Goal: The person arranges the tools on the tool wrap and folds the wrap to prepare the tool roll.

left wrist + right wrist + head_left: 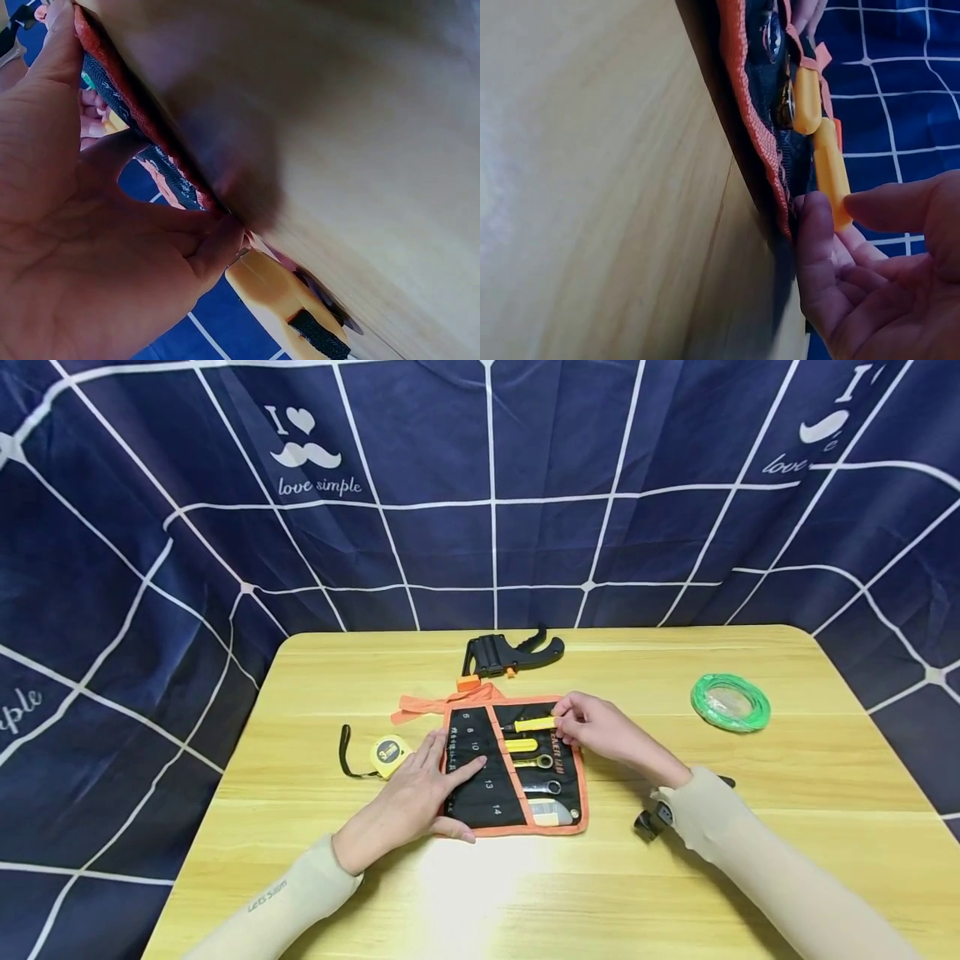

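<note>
A black tool pouch [468, 793] with orange edging lies flat on the table. My left hand [420, 789] rests on its left side, fingers spread and thumb at the lower edge. The right hand [596, 727] pinches the end of a yellow-handled screwdriver [535, 724] at the pouch's top slot; the handle also shows in the right wrist view [831, 169]. Below it sit a second yellow handle [521, 745], two ring-ended wrenches [536, 762] and a grey-and-yellow utility knife [551, 812], their other ends hidden in the pockets.
A yellow tape measure [390, 755] with a black strap lies just left of the pouch. Behind the pouch is a black bar clamp [510, 653] with orange parts. A coil of green wire [731, 702] lies at right. Dark gear [651, 822] shows at the right wrist.
</note>
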Demonstrator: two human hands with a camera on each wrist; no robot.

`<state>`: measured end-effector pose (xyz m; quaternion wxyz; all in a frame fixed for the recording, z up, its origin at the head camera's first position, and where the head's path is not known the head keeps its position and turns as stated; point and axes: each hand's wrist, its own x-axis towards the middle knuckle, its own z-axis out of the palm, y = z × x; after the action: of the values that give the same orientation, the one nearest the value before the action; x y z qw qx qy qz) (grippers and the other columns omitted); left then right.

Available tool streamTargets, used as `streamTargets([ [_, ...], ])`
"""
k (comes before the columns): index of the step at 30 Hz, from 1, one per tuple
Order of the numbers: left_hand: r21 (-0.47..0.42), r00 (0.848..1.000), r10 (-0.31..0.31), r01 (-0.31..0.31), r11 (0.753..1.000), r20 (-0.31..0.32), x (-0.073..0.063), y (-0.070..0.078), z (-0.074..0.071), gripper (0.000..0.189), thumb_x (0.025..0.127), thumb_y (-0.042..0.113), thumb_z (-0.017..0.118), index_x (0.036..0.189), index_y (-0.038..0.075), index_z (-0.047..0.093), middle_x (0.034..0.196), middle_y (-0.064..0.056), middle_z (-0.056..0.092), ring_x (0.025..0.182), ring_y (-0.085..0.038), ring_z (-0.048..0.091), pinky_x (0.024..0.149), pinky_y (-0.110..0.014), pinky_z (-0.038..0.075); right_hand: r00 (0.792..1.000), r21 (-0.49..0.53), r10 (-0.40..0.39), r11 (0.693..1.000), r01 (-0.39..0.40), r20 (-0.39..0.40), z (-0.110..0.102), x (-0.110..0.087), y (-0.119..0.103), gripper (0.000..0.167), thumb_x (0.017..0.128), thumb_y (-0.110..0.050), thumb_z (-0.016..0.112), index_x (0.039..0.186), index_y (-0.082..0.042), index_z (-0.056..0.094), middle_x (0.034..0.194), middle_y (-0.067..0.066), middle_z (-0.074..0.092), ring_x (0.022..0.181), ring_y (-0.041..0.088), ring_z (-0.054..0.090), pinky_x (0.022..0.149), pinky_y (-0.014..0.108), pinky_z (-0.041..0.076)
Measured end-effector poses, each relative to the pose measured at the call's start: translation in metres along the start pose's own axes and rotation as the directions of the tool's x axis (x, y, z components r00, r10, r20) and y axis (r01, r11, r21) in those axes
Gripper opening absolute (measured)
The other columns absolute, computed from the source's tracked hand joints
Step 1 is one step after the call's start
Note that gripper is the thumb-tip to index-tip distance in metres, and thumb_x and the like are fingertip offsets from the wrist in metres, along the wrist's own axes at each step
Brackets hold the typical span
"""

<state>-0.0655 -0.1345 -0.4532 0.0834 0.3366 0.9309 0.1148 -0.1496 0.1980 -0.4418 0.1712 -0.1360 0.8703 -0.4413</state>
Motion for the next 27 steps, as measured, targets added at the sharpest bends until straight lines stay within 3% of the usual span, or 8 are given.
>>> streamTargets([
  [10,0.026,1.0,-0.004,0.004,1.0,-0.005,0.0,0.0,0.002,0.109,0.078,0.072,0.084,0.168,0.022,0.048,0.163,-0.05,0.022,0.154,-0.063,0.025,0.12,-0.065,0.036,0.999,-0.038,-0.006,0.999,0.007,0.051,0.003,0.01,-0.006,0.01,0.111,-0.002,0.055,0.109,-0.001,0.064,0.085,0.008,0.066,0.074,0.022,0.064,0.066,0.033,0.053],
  [17,0.09,0.999,0.021,-0.018,0.996,-0.038,0.001,0.001,0.005,0.108,0.078,0.075,0.082,0.167,0.023,0.05,0.159,-0.05,0.031,0.151,-0.062,0.033,0.116,-0.062,0.042,0.995,-0.013,0.046,0.999,-0.045,0.089,0.011,0.02,-0.011,0.018,0.115,-0.009,0.054,0.107,0.001,0.067,0.086,0.009,0.07,0.075,0.019,0.068,0.072,0.035,0.059],
  [22,0.141,0.998,0.033,-0.026,0.99,-0.053,0.002,0.001,0.005,0.108,0.078,0.078,0.08,0.166,0.023,0.051,0.156,-0.05,0.036,0.149,-0.062,0.037,0.114,-0.061,0.045,0.99,0.002,0.094,0.996,-0.095,0.103,0.018,0.023,-0.015,0.025,0.117,-0.011,0.05,0.1,0.001,0.065,0.086,0.011,0.071,0.068,0.015,0.065,0.066,0.03,0.057],
  [27,0.125,0.998,0.028,-0.021,0.992,-0.052,0.001,0.002,0.005,0.107,0.078,0.075,0.082,0.165,0.022,0.052,0.156,-0.052,0.034,0.149,-0.063,0.036,0.115,-0.062,0.044,0.983,0.057,0.145,0.987,-0.152,0.112,0.025,0.022,-0.018,0.03,0.118,-0.01,0.044,0.1,0.002,0.065,0.093,0.015,0.073,0.066,0.014,0.064,0.065,0.028,0.055],
])
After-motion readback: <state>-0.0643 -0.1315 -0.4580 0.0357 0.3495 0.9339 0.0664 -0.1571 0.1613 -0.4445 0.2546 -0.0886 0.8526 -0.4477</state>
